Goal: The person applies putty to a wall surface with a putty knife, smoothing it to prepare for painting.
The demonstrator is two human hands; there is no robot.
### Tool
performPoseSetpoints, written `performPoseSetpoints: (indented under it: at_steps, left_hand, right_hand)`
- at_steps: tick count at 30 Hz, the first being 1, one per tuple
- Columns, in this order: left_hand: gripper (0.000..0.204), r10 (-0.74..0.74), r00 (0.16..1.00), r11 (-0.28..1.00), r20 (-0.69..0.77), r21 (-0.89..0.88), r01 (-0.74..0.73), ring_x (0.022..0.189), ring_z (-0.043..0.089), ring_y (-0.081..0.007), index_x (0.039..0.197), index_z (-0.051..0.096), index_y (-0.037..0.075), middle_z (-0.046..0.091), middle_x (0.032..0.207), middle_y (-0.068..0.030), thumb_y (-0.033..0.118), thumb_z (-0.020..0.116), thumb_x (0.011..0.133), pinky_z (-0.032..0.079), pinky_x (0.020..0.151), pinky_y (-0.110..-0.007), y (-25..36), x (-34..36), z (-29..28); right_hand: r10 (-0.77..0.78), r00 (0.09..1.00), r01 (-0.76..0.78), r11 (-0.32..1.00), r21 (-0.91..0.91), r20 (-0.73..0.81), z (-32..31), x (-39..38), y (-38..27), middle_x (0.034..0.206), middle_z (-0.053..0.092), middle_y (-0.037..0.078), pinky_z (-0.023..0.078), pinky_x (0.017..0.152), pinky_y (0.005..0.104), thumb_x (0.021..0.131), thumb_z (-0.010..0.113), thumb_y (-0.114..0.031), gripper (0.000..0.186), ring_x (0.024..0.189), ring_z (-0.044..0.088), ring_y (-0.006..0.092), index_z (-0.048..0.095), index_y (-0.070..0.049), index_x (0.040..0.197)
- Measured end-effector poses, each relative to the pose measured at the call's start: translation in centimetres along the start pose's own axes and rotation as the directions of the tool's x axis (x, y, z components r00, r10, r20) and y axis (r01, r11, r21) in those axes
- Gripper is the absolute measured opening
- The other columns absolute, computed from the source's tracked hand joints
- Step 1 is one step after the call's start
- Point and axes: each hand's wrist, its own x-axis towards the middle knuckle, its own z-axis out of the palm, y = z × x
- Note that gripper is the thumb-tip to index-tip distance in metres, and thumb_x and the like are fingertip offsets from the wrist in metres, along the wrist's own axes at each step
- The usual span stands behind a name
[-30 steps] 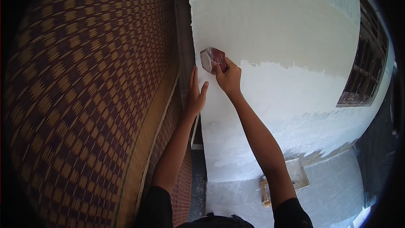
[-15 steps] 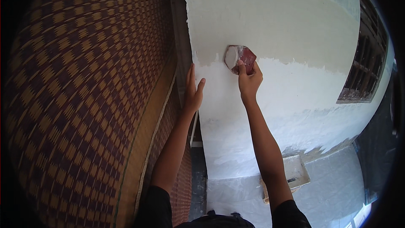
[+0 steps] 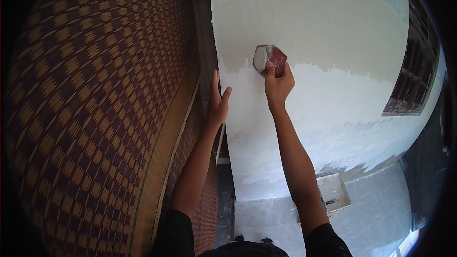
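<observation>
right hand (image 3: pixel 279 88): closed around the lower right side of a six-sided plate (image 3: pixel 273 55), the thumb on its near face and the fingers round its right edge.
six-sided plate: pale on its left part, dark red on its right (with a few white flecks on the red); it is held up at the wall (image 3: pixel 328 104), where the beige area meets the white one; whether it presses flat cannot be told.
left hand (image 3: pixel 219 107): released, grasping nothing that shows; its fingers point up beside the wall's left edge, the thumb held apart; whether it touches that edge cannot be told.
wall: greyish beige above, white below, with a ragged border between the two; rough grey patches show near the bottom.
mat (image 3: pixel 104 95): woven, checked in dark purple-red and tan, rising tall along the left side.
window (image 3: pixel 412 62): dark and barred, set in the wall at the right.
tray (image 3: pixel 337 189): pale, box-shaped, beside the right forearm (image 3: pixel 299 162), which hides part of it.
sheet (image 3: pixel 381 197): pale grey and wrinkled, spread under the tray.
</observation>
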Motion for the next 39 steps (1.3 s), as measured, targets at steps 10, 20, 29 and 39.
performPoseSetpoints:
  at_steps: [10, 20, 29, 39]
  left_hand:
    - [0.067, -0.010, 1.000, 0.999, 0.025, -0.041, 0.011, 0.147, 0.018, -0.0310, 0.152, 0.011, -0.001, 0.020, 0.157, -0.0238, 0.020, 0.046, 0.099, 0.015, 0.119, -0.042, 0.6, -0.1, 0.1]
    - [0.066, -0.022, 0.999, 0.999, 0.038, -0.036, 0.024, 0.147, 0.019, -0.0308, 0.152, 0.013, -0.001, 0.021, 0.157, -0.0236, 0.021, 0.046, 0.100, 0.015, 0.118, -0.042, 0.8, 0.1, -0.4]
    - [0.066, -0.031, 0.999, 0.998, 0.030, -0.053, 0.033, 0.147, 0.018, -0.0311, 0.152, 0.015, -0.001, 0.020, 0.157, -0.0235, 0.023, 0.046, 0.099, 0.015, 0.119, -0.042, 0.7, -0.1, -0.5]
    - [0.064, -0.030, 1.000, 0.997, 0.005, -0.071, 0.031, 0.147, 0.018, -0.0313, 0.152, 0.016, 0.000, 0.020, 0.157, -0.0231, 0.022, 0.045, 0.100, 0.016, 0.119, -0.042, 0.3, -0.3, 0.0]
  right_hand:
    - [-0.168, 0.957, 0.173, 0.985, 0.000, 0.237, 3.9, -0.8, 0.6, 0.065, 0.064, 0.011, 0.046, 0.056, 0.0296, 0.086, 0.068, -0.014, 0.017, 0.056, 0.057, 0.0147, 0.065, 0.001, 0.092]
    - [0.098, 0.992, -0.115, 0.965, 0.236, 0.082, -0.2, -1.0, 2.4, 0.082, 0.070, 0.008, 0.051, 0.069, 0.0279, 0.090, 0.067, -0.014, 0.019, 0.072, 0.064, 0.0129, 0.065, 0.003, 0.099]
    - [-0.062, 0.997, 0.063, 0.997, -0.037, 0.036, -0.5, 0.2, 2.0, 0.068, 0.066, 0.012, 0.049, 0.061, 0.0303, 0.086, 0.067, -0.009, 0.014, 0.060, 0.062, 0.0172, 0.064, 0.004, 0.090]
    - [0.055, 0.979, -0.062, 0.998, 0.029, 0.196, -0.2, 0.5, 1.6, 0.072, 0.068, 0.011, 0.049, 0.064, 0.0295, 0.088, 0.067, -0.013, 0.016, 0.063, 0.062, 0.0162, 0.064, 0.002, 0.091]
